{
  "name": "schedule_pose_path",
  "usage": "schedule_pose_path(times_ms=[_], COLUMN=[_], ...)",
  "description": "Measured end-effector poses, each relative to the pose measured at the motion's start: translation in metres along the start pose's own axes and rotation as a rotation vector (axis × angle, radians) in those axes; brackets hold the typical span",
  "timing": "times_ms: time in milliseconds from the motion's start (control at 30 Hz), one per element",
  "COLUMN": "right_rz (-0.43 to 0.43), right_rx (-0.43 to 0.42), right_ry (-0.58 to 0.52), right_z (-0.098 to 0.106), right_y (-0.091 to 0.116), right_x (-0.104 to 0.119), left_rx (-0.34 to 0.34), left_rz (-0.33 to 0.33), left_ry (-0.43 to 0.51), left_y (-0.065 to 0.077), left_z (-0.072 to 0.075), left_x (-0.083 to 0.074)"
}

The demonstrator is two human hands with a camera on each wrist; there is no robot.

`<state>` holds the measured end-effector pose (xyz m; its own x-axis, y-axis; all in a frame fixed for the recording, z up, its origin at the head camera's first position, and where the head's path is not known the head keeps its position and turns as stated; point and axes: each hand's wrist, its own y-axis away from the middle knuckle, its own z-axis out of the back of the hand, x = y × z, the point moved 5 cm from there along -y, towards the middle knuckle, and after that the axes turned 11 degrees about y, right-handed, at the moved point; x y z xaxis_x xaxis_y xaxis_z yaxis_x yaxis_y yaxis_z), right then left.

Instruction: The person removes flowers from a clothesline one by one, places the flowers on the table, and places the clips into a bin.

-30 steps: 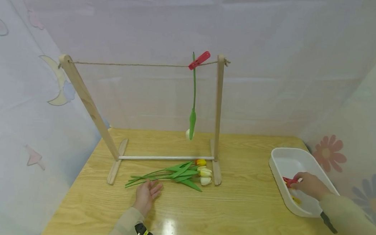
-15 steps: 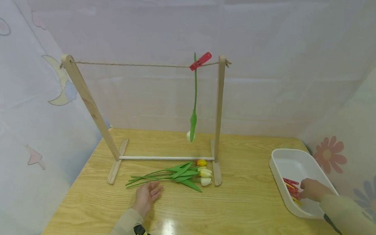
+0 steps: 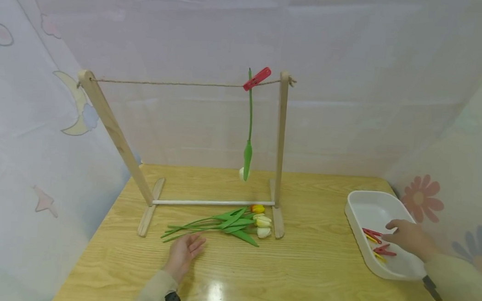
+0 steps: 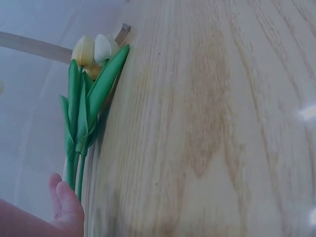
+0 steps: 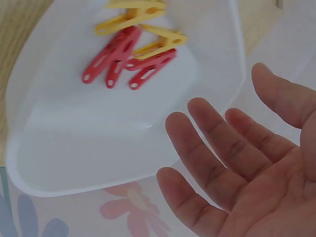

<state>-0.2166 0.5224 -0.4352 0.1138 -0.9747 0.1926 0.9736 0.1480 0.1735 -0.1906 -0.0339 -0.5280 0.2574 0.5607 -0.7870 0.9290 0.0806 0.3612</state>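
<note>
My right hand [image 3: 411, 239] hovers over the right side of a white tray [image 3: 364, 197], fingers spread and nothing in them. Red clothespins [image 5: 111, 59] and yellow clothespins [image 5: 160, 42] lie in the tray, just beyond its fingertips. My left hand [image 3: 181, 255] rests palm up with relaxed fingers, right by the stem ends of several tulips [image 3: 230, 221]. These have green leaves and white, pale yellow and orange heads. Above them, a white tulip [image 3: 247, 155] hangs head down from a twine line [image 3: 166, 83], held by a red clothespin [image 3: 257, 78].
A wooden frame of two posts [image 3: 281, 139] carries the twine, with a white rod [image 3: 213, 203] joining its feet. The tulips lie in front of the rod on the wooden table [image 3: 308, 265]. Patterned cloth [image 3: 353, 83] encloses the table at the back and sides.
My right hand has let go of a red clothespin in the tray, then opened and drawn back to the right. My left hand has shifted slightly toward me.
</note>
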Motion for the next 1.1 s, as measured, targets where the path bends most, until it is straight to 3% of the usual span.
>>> schedule_pose_path(times_ms=[267,567,1100], right_rz=[0.002,-0.010,0.004], right_rx=[-0.095,-0.157,-0.259], right_ry=[-0.017,-0.026,-0.098], right_z=[0.023,0.039,0.056], right_y=[0.009,0.016,0.025], right_x=[0.028,0.056,0.097], left_rx=[0.001,0.036,0.114], left_rz=[-0.032,-0.048,-0.168], left_ry=[-0.014,-0.112,-0.196], left_y=[0.002,0.004,0.003], left_z=[-0.004,-0.015,-0.056], left_x=[-0.012,-0.021,-0.053])
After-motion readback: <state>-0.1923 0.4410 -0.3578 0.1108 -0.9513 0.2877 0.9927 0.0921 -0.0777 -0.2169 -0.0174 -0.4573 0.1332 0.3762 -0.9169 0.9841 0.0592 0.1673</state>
